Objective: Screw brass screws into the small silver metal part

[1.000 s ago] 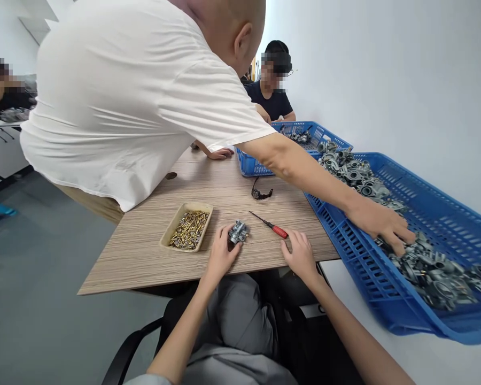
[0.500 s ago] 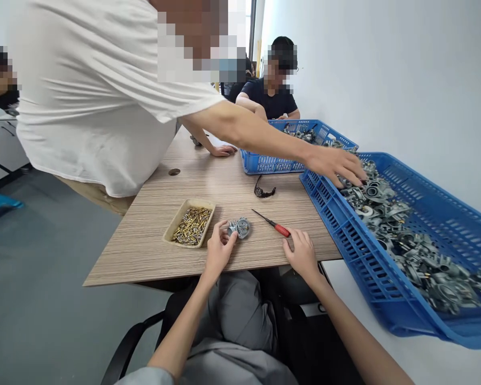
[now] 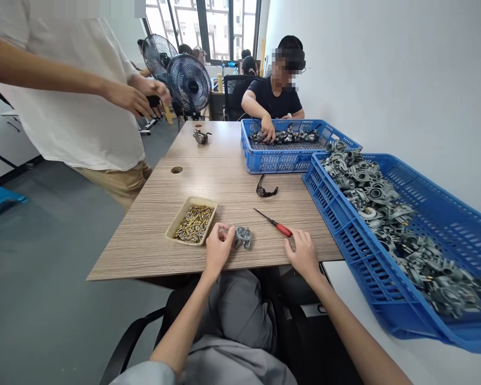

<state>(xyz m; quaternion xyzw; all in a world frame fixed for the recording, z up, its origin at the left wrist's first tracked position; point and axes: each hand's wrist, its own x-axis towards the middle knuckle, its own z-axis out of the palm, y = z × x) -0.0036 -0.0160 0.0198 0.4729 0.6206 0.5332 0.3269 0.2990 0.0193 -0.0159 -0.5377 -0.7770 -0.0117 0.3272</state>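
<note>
Fingers [image 3: 215, 233] of the left hand [image 3: 218, 245] pinched around one end of a little grey metal part [image 3: 243, 237], right by the near edge of the tabletop [image 3: 144, 251].

Looks like that loose grip is just to steady the part, kinda in front of the body where it's easy to see. Right hand [image 3: 302, 254] is lying relaxed, thumb apart from the other fingers, next to a red screwdriver [image 3: 281, 229]; handle end faces that hand, probably so it's handy, but can't tell if they're touching. Tan tray [image 3: 186, 243] of small brass-coloured pieces [image 3: 194, 223] sits just left of the left hand, I'd guess for short reaches. Watch [image 3: 266, 192] is farther back, out of the way. Near blue crate [image 3: 356, 256], heaped with similar-looking castings [image 3: 361, 182], is on the right, seemingly within arm's reach.
</note>
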